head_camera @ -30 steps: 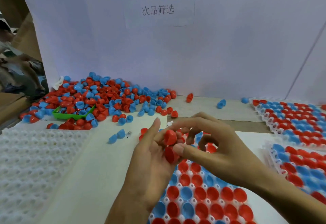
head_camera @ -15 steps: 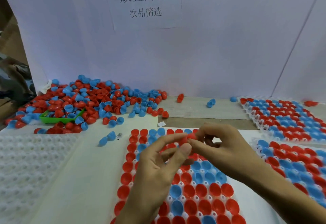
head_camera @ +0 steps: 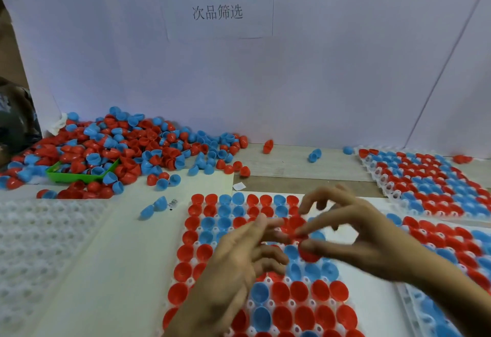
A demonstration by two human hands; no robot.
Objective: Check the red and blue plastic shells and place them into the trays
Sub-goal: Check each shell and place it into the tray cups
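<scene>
Far left, empty white tray and big loose pile of shells unsorted; centre tray mostly filled; left hand spread, fingers straight; right hand pinching red shell above tray; right trays full.

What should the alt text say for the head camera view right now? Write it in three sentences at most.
Two hands work over a white tray partly filled with red and blue shells: the right hand pinches a red shell while the left hand is beside it, fingers loose. A heap of loose shells and a green dish lie at the far left. Filled trays sit to the right.
</scene>
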